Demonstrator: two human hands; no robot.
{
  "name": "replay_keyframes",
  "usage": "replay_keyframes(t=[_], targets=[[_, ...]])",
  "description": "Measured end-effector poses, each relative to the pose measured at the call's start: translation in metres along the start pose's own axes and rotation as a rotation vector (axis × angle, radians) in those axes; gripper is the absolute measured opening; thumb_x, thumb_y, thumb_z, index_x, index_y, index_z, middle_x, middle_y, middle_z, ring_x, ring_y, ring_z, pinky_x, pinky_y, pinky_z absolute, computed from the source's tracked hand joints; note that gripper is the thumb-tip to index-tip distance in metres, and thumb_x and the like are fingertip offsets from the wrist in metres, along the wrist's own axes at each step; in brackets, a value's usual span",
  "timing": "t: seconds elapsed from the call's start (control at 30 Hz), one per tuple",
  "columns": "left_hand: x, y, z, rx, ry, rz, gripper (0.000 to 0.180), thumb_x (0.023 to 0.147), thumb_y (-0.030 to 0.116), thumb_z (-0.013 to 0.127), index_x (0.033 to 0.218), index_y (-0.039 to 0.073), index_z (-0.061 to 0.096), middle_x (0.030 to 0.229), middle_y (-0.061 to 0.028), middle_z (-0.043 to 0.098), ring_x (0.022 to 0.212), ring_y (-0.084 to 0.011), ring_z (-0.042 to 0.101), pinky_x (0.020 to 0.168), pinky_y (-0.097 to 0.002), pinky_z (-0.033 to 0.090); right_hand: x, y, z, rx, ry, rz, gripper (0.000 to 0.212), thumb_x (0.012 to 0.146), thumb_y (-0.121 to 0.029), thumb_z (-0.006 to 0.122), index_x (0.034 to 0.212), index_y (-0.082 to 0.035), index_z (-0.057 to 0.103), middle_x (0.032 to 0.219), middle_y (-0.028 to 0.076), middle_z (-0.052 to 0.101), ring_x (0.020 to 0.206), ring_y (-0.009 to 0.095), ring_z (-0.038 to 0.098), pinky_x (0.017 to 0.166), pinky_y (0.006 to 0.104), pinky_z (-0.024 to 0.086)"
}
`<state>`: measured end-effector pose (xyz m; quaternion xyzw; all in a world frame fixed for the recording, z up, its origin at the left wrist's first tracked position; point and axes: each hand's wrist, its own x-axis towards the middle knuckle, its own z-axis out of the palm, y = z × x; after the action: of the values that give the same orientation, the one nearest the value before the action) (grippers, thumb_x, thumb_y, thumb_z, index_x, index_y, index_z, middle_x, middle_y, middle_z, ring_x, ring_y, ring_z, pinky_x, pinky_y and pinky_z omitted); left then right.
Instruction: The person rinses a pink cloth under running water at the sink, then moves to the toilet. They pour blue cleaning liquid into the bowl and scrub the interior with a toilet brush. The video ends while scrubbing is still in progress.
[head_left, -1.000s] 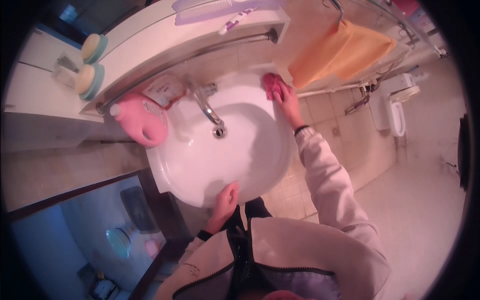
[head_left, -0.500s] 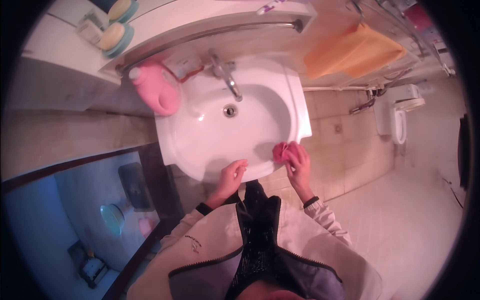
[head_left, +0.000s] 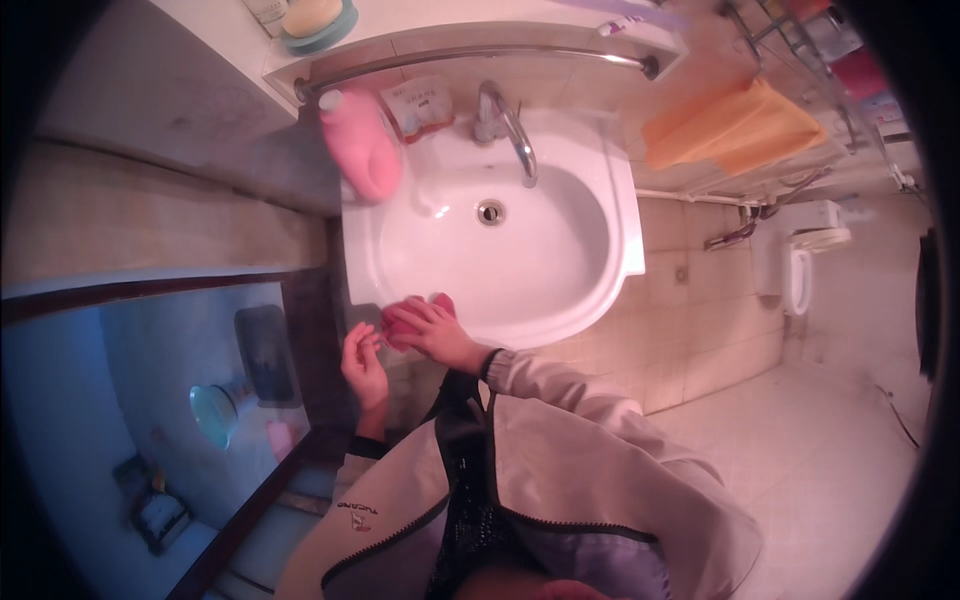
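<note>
Cloth (head_left: 415,312), pinkish-red and crumpled soft, lies on the near rim of the glossy white oval sink (head_left: 620,215), right hand (head_left: 432,330) fingers clenched on it; left hand (head_left: 362,360) beside, fingers released

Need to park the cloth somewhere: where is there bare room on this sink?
Free: the right rim of the sink, and the basin around the drain. Crowded: back-left by the pink bottle and faucet; front-left rim under the right hand pressing the pink cloth.

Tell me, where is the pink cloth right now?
The pink cloth sits under the right hand on the white sink's near-left rim, beside the left hand.
</note>
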<state>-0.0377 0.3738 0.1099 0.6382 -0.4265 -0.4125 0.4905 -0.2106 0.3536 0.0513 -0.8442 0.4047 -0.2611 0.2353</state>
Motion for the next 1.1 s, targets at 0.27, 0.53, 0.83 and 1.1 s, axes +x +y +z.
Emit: replay_keyframes(t=[0.27,0.53,0.83,1.1], targets=[[-0.001,-0.002,0.031,-0.076,-0.4,-0.237,0.035,0.103,0.022,0.046,0.133,0.005,0.049,0.119,-0.011,0.06,0.095,-0.0181,0.063,0.083,-0.0323,0.051,-0.087,0.03,-0.122,0.613,0.354,0.717,0.019,0.095,-0.02,0.058,0.104,-0.006,0.065,0.079,0.005,0.069,0.069,0.017,0.065,0.064,0.0307,0.05],[-0.002,0.074,0.138,-0.906,-0.911,-0.628,0.067,0.101,0.054,0.035,0.151,0.012,0.019,0.142,-0.0148,0.038,0.118,-0.0327,0.054,0.097,-0.0425,0.048,-0.016,-0.068,-0.17,0.073,0.323,0.43,0.038,0.099,-0.026,0.051,0.127,-0.001,0.056,0.136,0.021,0.051,0.116,0.029,0.057,0.098,0.0356,0.043],[0.0,0.101,0.146,-1.175,-0.999,-0.846,0.05,0.1,0.053,0.037,0.137,0.021,0.044,0.136,-0.0004,0.049,0.125,-0.0187,0.046,0.106,-0.0413,0.039,-0.036,-0.05,-0.216,1.898,0.412,0.574,0.053,0.099,-0.019,0.051,0.146,-0.002,0.033,0.145,0.014,0.044,0.119,0.026,0.057,0.093,0.0375,0.052],[0.032,0.149,0.171,-0.239,-1.099,0.076,0.051,0.099,0.025,0.051,0.144,0.005,0.038,0.148,-0.0111,0.038,0.136,-0.026,0.038,0.11,-0.0359,0.033,-0.041,-0.007,-0.202,1.557,0.64,0.709,0.039,0.097,-0.02,0.059,0.131,-0.003,0.052,0.113,0.008,0.063,0.107,0.015,0.061,0.092,0.0341,0.051]])
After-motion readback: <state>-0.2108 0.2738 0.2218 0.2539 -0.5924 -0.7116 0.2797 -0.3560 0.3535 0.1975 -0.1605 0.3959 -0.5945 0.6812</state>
